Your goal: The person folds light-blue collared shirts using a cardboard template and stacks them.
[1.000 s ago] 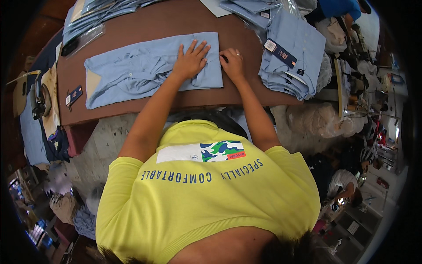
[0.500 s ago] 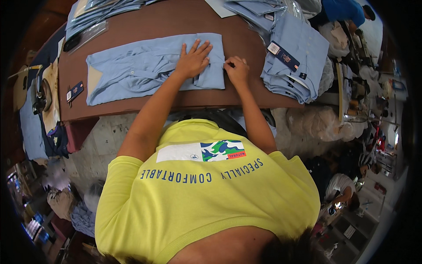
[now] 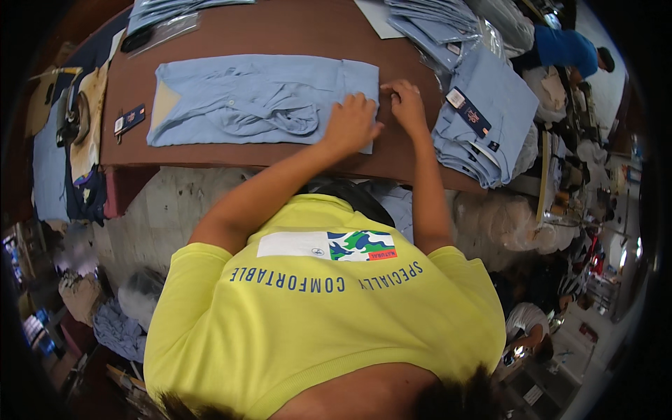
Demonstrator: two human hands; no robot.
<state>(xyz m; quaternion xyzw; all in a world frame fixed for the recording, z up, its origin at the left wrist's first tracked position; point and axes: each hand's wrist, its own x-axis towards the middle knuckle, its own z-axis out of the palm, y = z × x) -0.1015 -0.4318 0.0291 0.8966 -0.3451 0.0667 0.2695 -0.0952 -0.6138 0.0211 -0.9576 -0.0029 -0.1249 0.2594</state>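
A light blue shirt (image 3: 294, 75), folded into a long rectangle, lies across the brown table. Pale board shows at its left end, and a rumpled sleeve is gathered on top. My left hand (image 3: 350, 126) rests on the shirt near its right end, fingers bent over the cloth and thumb held apart. Just beyond the right edge is my right hand (image 3: 409, 106), a little off the shirt. Its index finger reaches left toward that edge, and I see nothing held in it.
Folded blue shirts (image 3: 490, 112) with a dark hang tag (image 3: 469, 112) are stacked at the right. More bagged shirts (image 3: 437, 21) lie behind them. A loose dark tag (image 3: 129, 120) is on the table (image 3: 280, 28) at left, near an iron (image 3: 80, 119). Another person (image 3: 567, 50) stands far right.
My left hand has moved right from the shirt's upper middle to its right end, its fingers now bent. My right hand has come off the shirt's edge and its pinch has loosened.
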